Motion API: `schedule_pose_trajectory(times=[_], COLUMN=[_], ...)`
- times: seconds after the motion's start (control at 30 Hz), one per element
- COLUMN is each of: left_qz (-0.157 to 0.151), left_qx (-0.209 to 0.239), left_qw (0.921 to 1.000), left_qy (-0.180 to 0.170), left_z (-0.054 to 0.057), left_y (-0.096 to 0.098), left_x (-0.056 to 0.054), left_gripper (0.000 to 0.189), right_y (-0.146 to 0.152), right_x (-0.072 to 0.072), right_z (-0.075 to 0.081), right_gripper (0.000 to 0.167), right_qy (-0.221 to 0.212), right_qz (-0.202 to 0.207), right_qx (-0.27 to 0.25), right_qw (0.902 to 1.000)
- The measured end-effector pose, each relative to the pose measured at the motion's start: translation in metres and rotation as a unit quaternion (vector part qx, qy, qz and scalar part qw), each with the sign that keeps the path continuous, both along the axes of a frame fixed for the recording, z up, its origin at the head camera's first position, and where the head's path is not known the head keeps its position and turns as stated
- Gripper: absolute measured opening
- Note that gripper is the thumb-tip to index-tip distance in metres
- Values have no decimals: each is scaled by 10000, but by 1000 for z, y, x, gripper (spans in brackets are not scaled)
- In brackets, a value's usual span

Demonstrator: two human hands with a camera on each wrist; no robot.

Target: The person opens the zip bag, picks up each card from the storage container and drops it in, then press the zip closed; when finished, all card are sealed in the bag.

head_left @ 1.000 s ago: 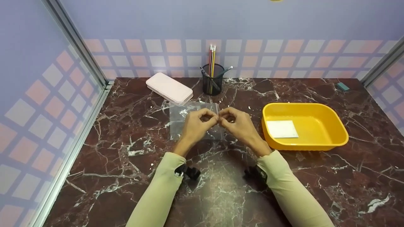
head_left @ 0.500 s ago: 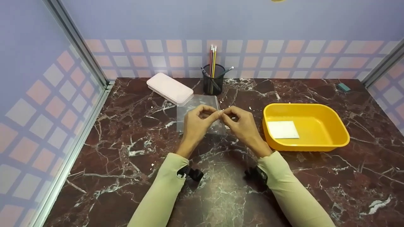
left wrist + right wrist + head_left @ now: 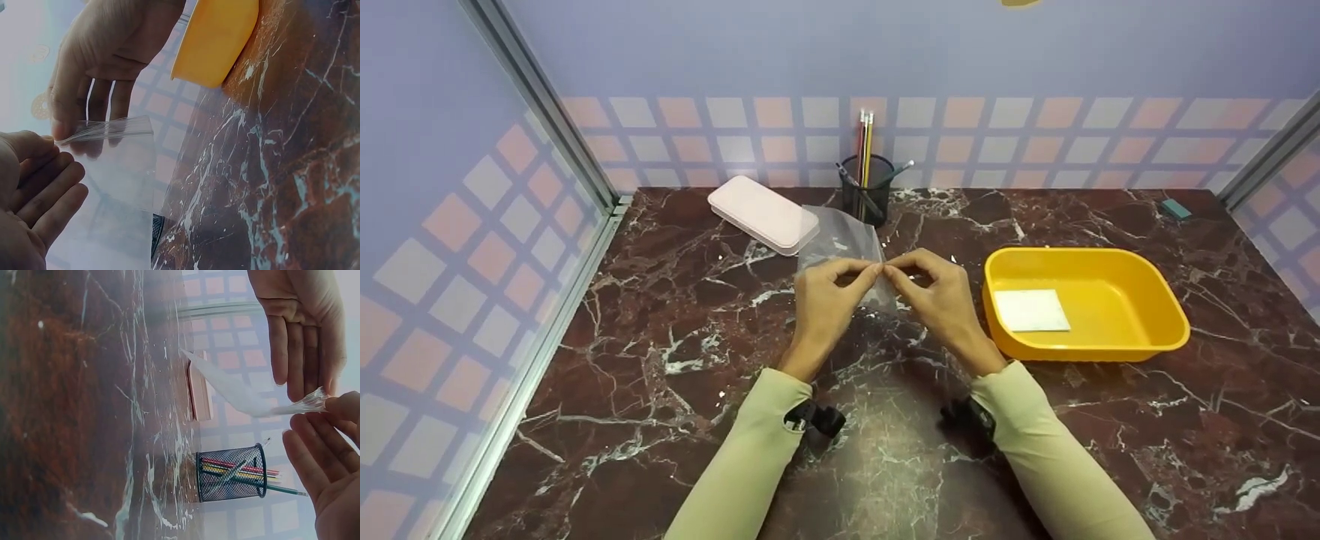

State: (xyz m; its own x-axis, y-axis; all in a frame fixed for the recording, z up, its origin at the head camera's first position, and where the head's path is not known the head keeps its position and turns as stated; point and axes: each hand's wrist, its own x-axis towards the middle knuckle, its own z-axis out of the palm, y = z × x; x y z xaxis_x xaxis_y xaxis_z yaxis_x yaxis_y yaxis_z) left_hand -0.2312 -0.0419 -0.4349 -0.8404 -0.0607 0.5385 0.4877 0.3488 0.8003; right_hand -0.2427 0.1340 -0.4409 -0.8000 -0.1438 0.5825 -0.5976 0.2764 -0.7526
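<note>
Clear zip bag (image 3: 844,238) is held above the dark marbled tabletop (image 3: 660,420), its zip edge pinched between thumb and forefinger by both the left hand (image 3: 829,300) and the right hand (image 3: 939,298), whose tips are brought close together while the other fingers are left loosely extended. On the right a yellow tray (image 3: 1080,353) is placed, a pale pink case (image 3: 765,214) is set left of a black mesh cup (image 3: 856,204) filled with pencils, a white square (image 3: 1033,310) is contained at the tray's left end, and a small teal block (image 3: 1176,208) is seen near the far right corner.
</note>
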Motion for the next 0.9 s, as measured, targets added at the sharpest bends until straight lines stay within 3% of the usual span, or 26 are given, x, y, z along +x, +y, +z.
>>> schedule_pose_trajectory(times=[0.33, 0.63, 0.9], left_qz=[121, -178, -151], left_qx=[-4, 335, 329], left_qw=[9983, 9963, 9952], left_qy=[577, 766, 910], left_z=[-2, -3, -1], left_y=[3, 3, 3], left_x=[2, 0, 2], left_gripper=[5, 5, 3], right_y=[-2, -1, 0], right_x=[3, 2, 3], right_z=[1, 3, 6], right_gripper=[5, 4, 5], right_qy=[51, 70, 65], right_qz=[91, 189, 220], right_qx=[-151, -230, -278], right_qw=[9998, 9995, 9994])
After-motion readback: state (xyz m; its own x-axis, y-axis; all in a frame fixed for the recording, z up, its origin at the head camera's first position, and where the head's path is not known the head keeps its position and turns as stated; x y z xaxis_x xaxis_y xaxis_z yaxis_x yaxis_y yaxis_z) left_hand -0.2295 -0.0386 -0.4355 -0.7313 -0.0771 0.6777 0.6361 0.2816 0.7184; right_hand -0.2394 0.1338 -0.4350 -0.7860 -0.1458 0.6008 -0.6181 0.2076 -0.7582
